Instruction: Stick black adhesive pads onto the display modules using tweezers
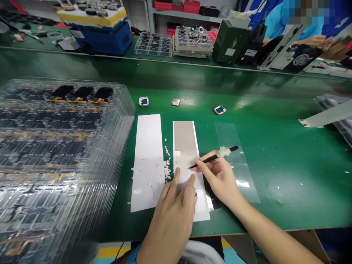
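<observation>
My right hand (220,174) pinches a pair of black tweezers (210,159), with pale material wrapped round the far part. Their tip points down at a long sheet (187,141), beige toward the back and white at the front. On that sheet my left hand (176,207) lies with its fingers apart, its fingertips near the tweezer tip. A white strip of paper (147,146) with small reddish marks lies to the left. Small white scraps (167,170) are scattered between the two. Right of the sheet lies a clear plastic film (225,135), partly behind my right hand.
Stacked clear trays (66,146) of dark screen parts fill the left side. Behind the sheets sit two small device housings (143,101) and a metallic piece (175,102). A shelf at the back holds a blue box (101,38) and a green box (231,42). Another person's hands show top right.
</observation>
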Motion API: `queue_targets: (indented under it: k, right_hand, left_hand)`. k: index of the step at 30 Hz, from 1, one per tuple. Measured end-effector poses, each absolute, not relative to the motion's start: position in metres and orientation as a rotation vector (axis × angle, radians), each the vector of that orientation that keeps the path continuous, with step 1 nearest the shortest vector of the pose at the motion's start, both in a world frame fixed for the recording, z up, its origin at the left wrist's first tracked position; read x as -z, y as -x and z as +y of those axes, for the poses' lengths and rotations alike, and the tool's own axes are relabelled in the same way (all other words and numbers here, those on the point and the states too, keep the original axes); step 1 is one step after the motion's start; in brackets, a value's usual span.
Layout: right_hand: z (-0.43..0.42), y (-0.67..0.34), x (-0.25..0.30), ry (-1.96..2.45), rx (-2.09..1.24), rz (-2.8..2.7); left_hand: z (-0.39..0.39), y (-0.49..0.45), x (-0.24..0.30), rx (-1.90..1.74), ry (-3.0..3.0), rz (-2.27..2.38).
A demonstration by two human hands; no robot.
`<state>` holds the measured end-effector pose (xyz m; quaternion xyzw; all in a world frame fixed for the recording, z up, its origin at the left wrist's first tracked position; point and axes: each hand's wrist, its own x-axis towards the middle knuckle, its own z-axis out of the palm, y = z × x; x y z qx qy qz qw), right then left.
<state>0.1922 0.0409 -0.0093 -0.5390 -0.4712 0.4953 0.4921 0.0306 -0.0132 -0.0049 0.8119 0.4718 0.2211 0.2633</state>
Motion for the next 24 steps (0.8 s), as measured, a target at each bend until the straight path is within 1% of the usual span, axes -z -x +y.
queue_targets:
  k: [8,14,16,19,21,24]
  right_hand:
    - [0.041,-0.191,0.0,1.263,-1.253,-1.107]
    - [0.032,-0.202,-0.015,1.179,-1.057,-1.041]
    - [0.022,-0.205,-0.02,1.164,-0.961,-1.0]
    - [0.002,-0.203,-0.024,1.102,-0.859,-0.936]
    - [-0.01,-0.194,-0.021,1.054,-0.837,-0.919]
    - [-0.019,-0.178,-0.013,0.992,-0.842,-0.918]
  left_hand:
    - [-0.014,-0.032,0.005,-0.602,-2.243,1.29]
    - [-0.012,-0.032,0.0,-0.665,-2.079,1.31]
    - [-0.012,-0.03,-0.004,-0.745,-1.927,1.305]
    - [-0.01,-0.029,-0.011,-0.866,-1.507,1.254]
    - [-0.008,-0.03,-0.014,-0.908,-1.223,1.177]
    - [-0.006,-0.036,-0.016,-0.961,-1.005,1.065]
